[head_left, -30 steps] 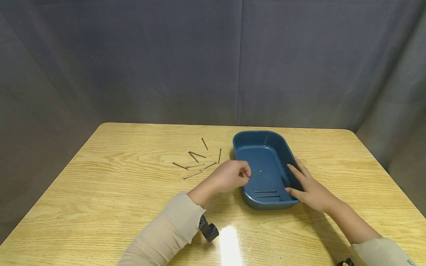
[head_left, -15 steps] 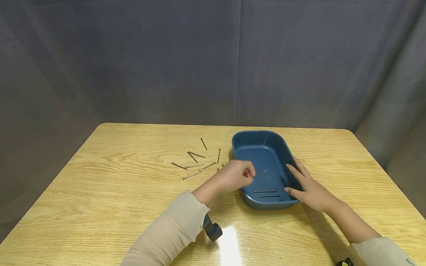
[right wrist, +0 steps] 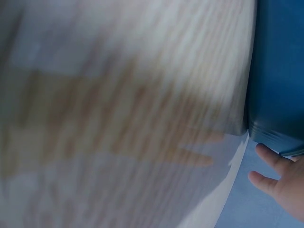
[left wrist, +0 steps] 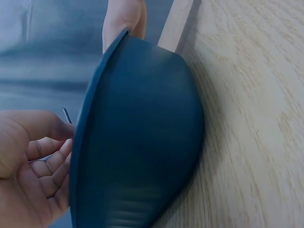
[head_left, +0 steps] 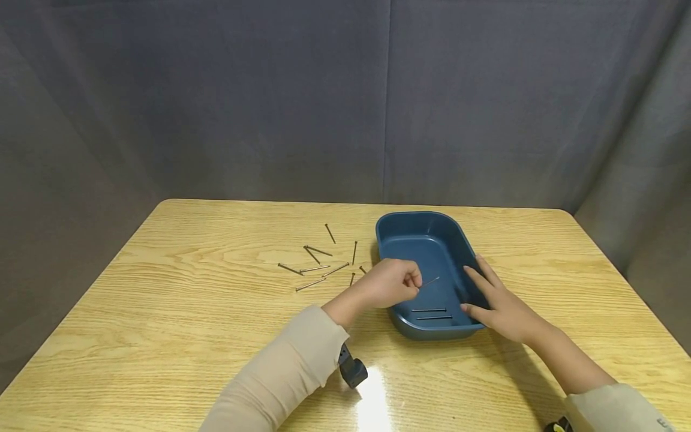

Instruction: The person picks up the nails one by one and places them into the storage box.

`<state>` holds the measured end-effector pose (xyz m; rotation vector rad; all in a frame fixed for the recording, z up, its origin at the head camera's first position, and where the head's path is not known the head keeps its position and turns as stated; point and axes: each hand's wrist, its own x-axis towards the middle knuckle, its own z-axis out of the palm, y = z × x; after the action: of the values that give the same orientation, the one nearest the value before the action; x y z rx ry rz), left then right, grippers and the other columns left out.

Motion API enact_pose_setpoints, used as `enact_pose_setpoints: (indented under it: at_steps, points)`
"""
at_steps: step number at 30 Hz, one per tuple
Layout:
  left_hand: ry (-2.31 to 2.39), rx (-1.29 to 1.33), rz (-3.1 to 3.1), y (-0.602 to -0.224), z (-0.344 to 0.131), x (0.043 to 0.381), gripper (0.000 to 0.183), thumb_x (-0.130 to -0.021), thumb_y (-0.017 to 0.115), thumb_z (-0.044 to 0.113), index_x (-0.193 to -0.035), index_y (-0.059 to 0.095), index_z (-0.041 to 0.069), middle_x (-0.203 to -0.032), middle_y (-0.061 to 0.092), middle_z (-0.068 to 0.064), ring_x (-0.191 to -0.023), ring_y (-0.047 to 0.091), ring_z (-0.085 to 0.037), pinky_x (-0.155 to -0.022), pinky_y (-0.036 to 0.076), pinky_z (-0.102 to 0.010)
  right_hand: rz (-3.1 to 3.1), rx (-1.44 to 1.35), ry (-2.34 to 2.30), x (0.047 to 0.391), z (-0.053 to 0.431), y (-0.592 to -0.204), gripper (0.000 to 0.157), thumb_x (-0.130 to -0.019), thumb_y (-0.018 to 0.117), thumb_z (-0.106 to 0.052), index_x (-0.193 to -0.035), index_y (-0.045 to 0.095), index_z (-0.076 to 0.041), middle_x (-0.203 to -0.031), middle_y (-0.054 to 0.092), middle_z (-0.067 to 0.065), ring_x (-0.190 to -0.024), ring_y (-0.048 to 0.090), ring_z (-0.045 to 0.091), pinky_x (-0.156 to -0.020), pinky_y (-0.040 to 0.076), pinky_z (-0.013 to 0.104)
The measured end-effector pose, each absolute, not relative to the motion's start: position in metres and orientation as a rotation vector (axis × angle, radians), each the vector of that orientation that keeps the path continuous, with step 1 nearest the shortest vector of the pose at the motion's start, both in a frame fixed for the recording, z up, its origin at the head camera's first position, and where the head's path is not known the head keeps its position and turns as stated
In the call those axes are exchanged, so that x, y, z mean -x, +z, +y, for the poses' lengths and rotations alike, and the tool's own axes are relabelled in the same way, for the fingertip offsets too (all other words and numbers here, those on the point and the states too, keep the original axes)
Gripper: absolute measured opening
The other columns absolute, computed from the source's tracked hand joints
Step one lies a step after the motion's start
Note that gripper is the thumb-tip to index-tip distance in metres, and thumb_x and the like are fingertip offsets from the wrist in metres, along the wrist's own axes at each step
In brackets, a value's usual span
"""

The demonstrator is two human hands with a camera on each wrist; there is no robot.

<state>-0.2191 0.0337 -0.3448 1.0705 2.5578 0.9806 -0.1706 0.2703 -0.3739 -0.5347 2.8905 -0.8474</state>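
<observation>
My left hand pinches a nail between thumb and fingertips, over the left side of a blue plastic bin. The nail's free end points right across the bin. In the left wrist view the nail sticks up past the fingertips beside the bin's rim. On the bin floor two nails lie side by side near the front. My right hand rests on the bin's right rim, fingers spread and fairly straight, with fingertips over the inside.
Several loose nails lie scattered on the wooden table, left of the bin. A grey curtain hangs behind the table. Under the left sleeve a black wrist camera sits close over the tabletop.
My left hand has moved a little to the right with the nail, further over the bin. Nails behind its wrist have come into sight. My right hand stays on the rim.
</observation>
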Motion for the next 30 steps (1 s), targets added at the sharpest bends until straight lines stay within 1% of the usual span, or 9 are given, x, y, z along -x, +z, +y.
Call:
enact_pose_setpoints:
  at_steps: [5,12,18,22,30]
  points:
    - [0.902,-1.067,2.574,-0.347,0.037,0.221,0.007,-0.079,0.054,0.004,-0.082,0.056,0.010,-0.067,0.050,0.005,-0.056,0.040,-0.006,-0.054,0.034,-0.015,2.885,0.538,-0.861,0.171,0.270,-0.374,0.070,-0.085,0.052,-0.031,-0.136,0.016,0.000,-0.141,-0.006,0.017,-0.121,0.011,0.047,-0.085,0.022,0.061]
    - [0.849,-1.048,2.576,-0.348,0.043,0.224,0.006,-0.080,0.053,0.006,-0.082,0.056,0.011,-0.069,0.051,0.005,-0.059,0.043,-0.007,-0.057,0.036,-0.017,2.882,0.535,-0.867,0.171,0.270,-0.374,0.070,-0.085,0.052,-0.030,-0.136,0.016,0.000,-0.141,-0.006,0.017,-0.121,0.010,0.047,-0.085,0.022,0.062]
    - [0.791,-1.068,2.575,-0.347,0.047,0.226,0.006,-0.080,0.052,0.005,-0.081,0.055,0.010,-0.066,0.049,0.004,-0.057,0.042,-0.009,-0.058,0.037,-0.018,2.881,0.534,-0.863,0.171,0.270,-0.374,0.070,-0.085,0.052,-0.031,-0.136,0.015,-0.001,-0.141,-0.006,0.017,-0.122,0.010,0.046,-0.085,0.022,0.061]
    - [0.723,-1.077,2.602,-0.349,0.051,0.228,0.006,-0.080,0.053,0.005,-0.081,0.055,0.011,-0.068,0.050,0.004,-0.059,0.042,-0.008,-0.059,0.036,-0.017,2.889,0.532,-0.855,0.170,0.270,-0.374,0.070,-0.085,0.052,-0.031,-0.136,0.016,-0.001,-0.141,-0.006,0.017,-0.121,0.011,0.047,-0.084,0.023,0.061]
    - [0.601,-1.109,2.659,-0.351,0.058,0.228,0.005,-0.079,0.055,0.007,-0.079,0.055,0.012,-0.069,0.049,0.005,-0.061,0.044,-0.007,-0.057,0.035,-0.016,2.892,0.532,-0.846,0.171,0.270,-0.373,0.070,-0.085,0.052,-0.032,-0.136,0.016,0.000,-0.141,-0.006,0.016,-0.121,0.012,0.047,-0.084,0.024,0.061]
